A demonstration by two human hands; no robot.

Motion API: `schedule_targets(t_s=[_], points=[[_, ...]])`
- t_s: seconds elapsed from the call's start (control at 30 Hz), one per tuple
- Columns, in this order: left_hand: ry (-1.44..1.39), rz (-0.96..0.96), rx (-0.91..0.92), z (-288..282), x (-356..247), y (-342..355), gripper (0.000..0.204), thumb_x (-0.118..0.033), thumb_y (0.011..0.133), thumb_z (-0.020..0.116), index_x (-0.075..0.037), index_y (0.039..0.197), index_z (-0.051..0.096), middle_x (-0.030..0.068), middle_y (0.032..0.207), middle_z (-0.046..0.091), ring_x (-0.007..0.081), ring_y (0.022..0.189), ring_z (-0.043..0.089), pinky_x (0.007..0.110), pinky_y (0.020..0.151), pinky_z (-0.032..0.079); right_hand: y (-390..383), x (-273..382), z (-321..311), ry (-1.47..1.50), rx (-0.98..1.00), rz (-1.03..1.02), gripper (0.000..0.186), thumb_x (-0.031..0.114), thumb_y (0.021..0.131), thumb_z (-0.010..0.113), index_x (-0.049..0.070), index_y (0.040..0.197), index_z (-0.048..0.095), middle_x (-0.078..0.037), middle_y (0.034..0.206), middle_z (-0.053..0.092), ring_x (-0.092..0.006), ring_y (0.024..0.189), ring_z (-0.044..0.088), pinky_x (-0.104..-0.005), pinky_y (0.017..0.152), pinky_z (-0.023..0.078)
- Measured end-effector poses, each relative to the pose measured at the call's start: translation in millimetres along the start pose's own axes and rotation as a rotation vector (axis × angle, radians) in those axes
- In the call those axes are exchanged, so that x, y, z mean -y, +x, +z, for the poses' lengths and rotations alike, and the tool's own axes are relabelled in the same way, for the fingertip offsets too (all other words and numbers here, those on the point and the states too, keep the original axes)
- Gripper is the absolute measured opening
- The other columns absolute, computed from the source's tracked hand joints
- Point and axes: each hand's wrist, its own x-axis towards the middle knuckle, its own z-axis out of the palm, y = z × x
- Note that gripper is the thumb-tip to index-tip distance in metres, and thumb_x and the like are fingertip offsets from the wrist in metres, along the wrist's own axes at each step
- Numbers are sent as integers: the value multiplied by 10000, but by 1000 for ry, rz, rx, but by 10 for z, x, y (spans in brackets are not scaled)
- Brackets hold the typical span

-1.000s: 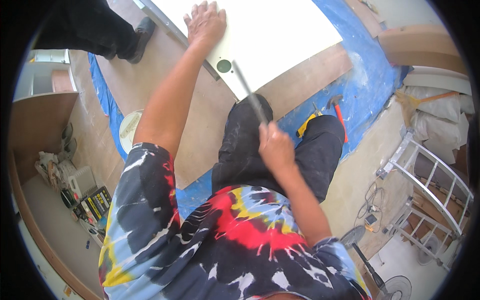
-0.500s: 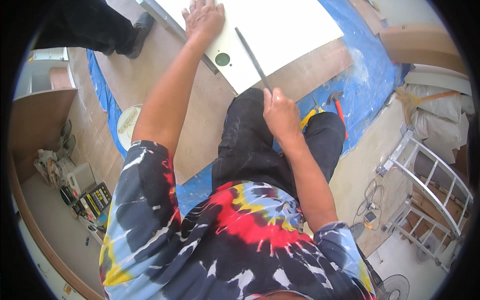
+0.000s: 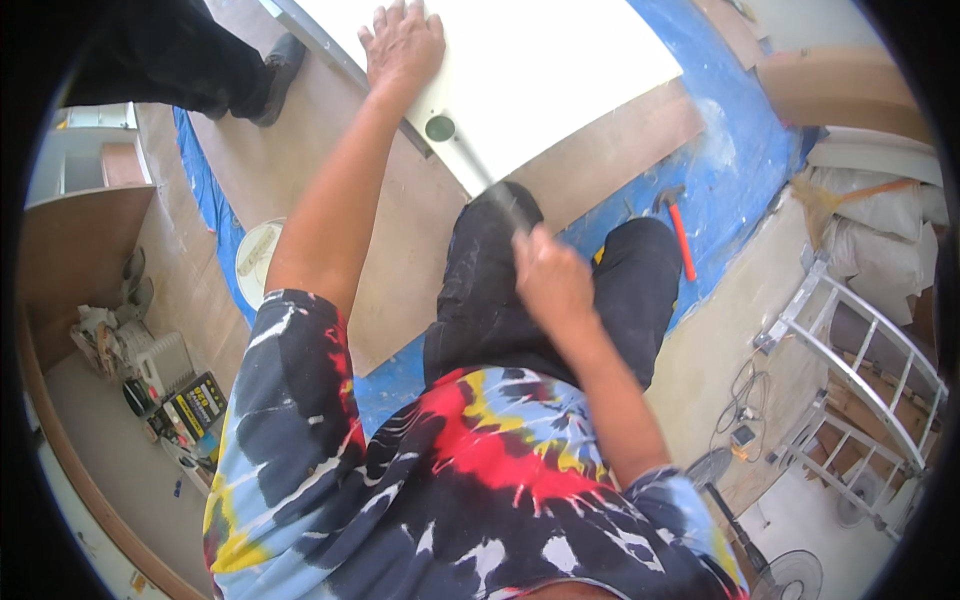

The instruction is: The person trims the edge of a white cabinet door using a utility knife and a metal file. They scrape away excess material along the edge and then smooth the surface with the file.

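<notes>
A white door-like panel (image 3: pixel 565 85) lies in front of me, with a round hole (image 3: pixel 439 128) near its closest corner. My left hand (image 3: pixel 405 50) rests flat on it beyond the hole, fingers spread. In my right hand (image 3: pixel 553 278), closed around one end, is a long dark file (image 3: pixel 514 210), blurred by motion. The file slants up and left across the panel's near edge, its far part close to the hole. Whether it touches the edge I cannot tell. My right hand is above my knees, just short of the panel.
A red-handled claw hammer (image 3: pixel 683 240) lies on a blue sheet (image 3: pixel 595 215) right of my knee. Another person's shoe (image 3: pixel 283 75) stands left of the panel. A white round bucket (image 3: pixel 254 262) sits left; an aluminium ladder (image 3: pixel 845 360) and cables (image 3: pixel 740 405) are at right.
My right hand has drawn nearer to me and slightly left, pulling the file back and swinging its tip toward the hole. My left hand stays on the panel in nearly the same place.
</notes>
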Motion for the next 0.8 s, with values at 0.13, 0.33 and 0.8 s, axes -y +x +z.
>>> schedule_targets(t_s=[0.13, 0.33, 0.8], points=[[-61, -11, 58, -104, -152, 4, 538, -324, 1036, 401, -28, 1481, 456, 204, 1563, 411, 376, 1488, 305, 522, 1239, 180, 512, -163, -176, 12, -148, 127, 370, 338, 1054, 487, 23, 883, 578, -266, 725, 670, -458, 716, 687, -537, 612, 554], [-23, -2, -7, 1, 37, 9, 531, -347, 1034, 383, -68, 1479, 469, 169, 1569, 405, 367, 1489, 302, 543, 1226, 181, -29, 37, 33, 5, -6, -17, 355, 345, 1027, 545, 44, 840, 554, -237, 717, 676, -436, 698, 693, -527, 620, 559], [-68, -22, 32, -53, -97, 26, 534, -318, 1030, 411, -29, 1476, 462, 199, 1560, 411, 377, 1478, 318, 527, 1229, 197, 498, -7, -170, -35, -133, 98, 328, 320, 1034, 538, 40, 869, 577, -230, 720, 682, -430, 672, 692, -514, 581, 557]])
